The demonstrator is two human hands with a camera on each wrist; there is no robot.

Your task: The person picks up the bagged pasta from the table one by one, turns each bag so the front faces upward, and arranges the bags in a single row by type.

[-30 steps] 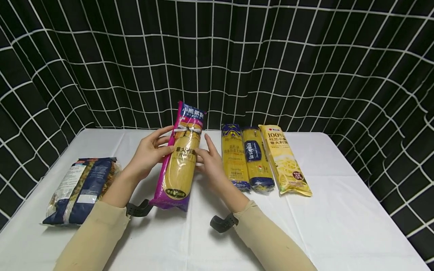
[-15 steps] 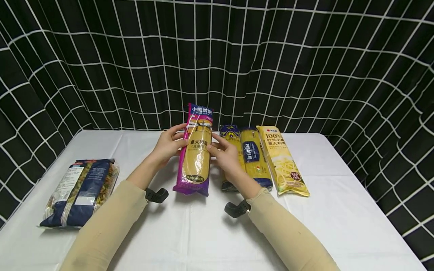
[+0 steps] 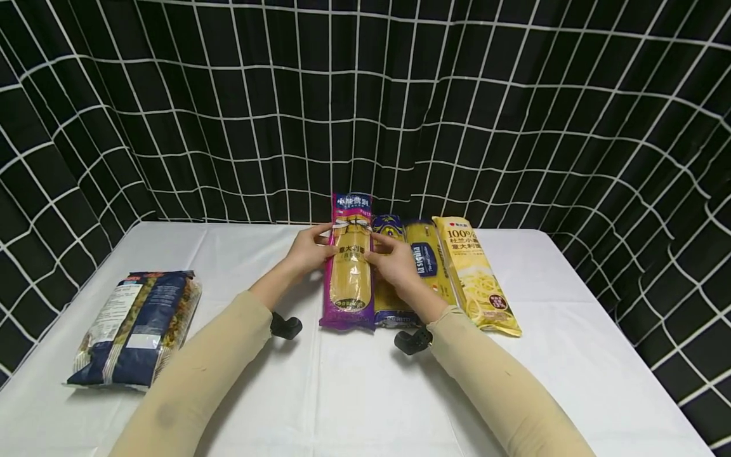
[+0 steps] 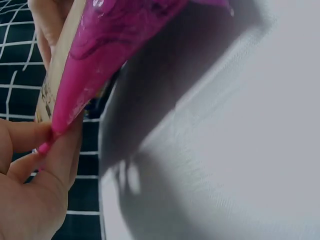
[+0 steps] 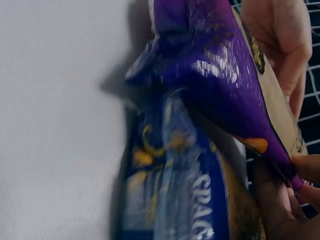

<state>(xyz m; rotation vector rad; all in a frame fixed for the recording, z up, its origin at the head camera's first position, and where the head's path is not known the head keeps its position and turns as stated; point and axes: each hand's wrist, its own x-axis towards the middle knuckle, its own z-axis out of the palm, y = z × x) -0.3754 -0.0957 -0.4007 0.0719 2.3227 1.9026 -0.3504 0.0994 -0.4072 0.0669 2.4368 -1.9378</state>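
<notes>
A purple and magenta bag of spaghetti (image 3: 351, 279) stretches lengthwise between both hands. My left hand (image 3: 308, 251) pinches its left edge, with the thumb on the front and fingers behind, as the left wrist view shows. On the opposite edge my right hand (image 3: 396, 261) pinches it the same way. A shadow lies under the bag in the left wrist view, so it hangs above the white cloth. Just to its right lies a blue and yellow spaghetti bag (image 3: 394, 317), partly covered by the right hand; its blue end (image 5: 175, 185) is close beside the purple bag in the right wrist view.
Right of these lie a spaghetti pack with a dark blue label (image 3: 425, 257) and a yellow noodle bag (image 3: 480, 276), side by side. A navy bag of mixed-colour pasta (image 3: 137, 327) lies at the left. A black gridded curtain (image 3: 365, 114) borders the white table (image 3: 342, 400).
Both hands have carried the purple spaghetti bag rightward and lower, beside the row of packs. It has turned from tilted to nearly straight. The other bags stay where they were.
</notes>
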